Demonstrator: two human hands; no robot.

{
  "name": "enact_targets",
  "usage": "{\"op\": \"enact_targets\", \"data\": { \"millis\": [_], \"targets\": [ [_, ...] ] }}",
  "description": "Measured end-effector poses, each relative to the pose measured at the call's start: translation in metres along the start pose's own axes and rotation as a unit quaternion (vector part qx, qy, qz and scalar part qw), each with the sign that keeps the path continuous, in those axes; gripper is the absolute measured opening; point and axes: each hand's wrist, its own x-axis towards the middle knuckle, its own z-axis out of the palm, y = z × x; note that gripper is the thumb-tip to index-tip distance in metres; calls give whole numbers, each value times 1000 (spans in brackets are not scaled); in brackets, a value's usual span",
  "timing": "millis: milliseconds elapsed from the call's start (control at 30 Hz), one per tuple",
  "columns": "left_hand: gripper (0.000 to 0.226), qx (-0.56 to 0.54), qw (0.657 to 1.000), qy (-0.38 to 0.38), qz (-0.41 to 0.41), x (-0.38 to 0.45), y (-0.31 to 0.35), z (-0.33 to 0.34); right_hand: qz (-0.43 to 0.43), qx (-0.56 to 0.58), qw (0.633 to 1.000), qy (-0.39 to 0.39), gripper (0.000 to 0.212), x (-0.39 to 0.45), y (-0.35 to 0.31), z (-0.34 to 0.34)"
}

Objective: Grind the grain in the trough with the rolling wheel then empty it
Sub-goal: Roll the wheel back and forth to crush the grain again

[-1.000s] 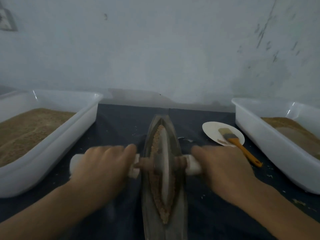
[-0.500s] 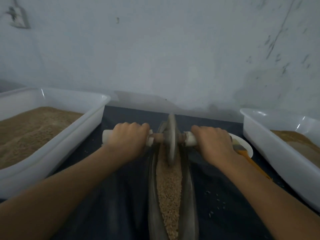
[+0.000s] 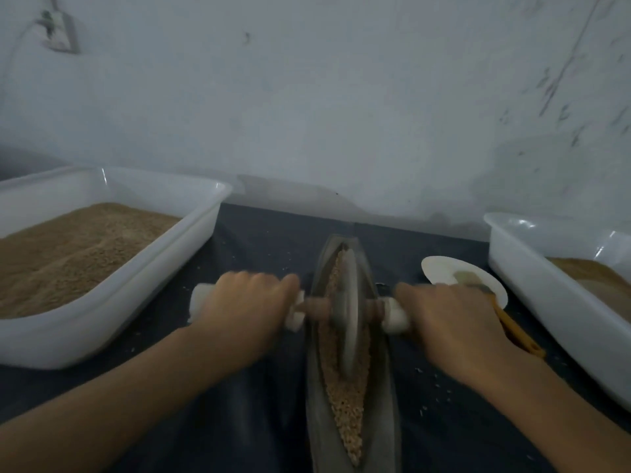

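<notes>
Stone wheel [image 3: 347,312] in boat-shaped trough [image 3: 316,370]

Trough [image 3: 316,387] between two bins [image 3: 102,322] [image 3: 546,302], wheel [image 3: 348,315] in it, plate [image 3: 444,271] right

Count: 2 hands — left hand [image 3: 246,303], right hand [image 3: 450,322]. 1 trough [image 3: 316,387], center frame, 1 rolling wheel [image 3: 346,322] in it. 2 white tubs — left tub [image 3: 112,302] at left edge, right tub [image 3: 546,302] at right edge. 1 plate [image 3: 440,269], 1 brush [image 3: 508,324], right of center.
</notes>
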Motion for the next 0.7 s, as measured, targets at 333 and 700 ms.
{"op": "enact_targets", "data": {
  "millis": [333, 700],
  "targets": [
    [42, 19, 999, -29, 1, -21, 6, -19, -15, 26, 999, 34, 57, -14, -7, 1],
    [29, 36, 998, 46, -16, 101, -15, 23, 122, 14, 992, 38, 16, 81, 20, 45]
  ]
}}
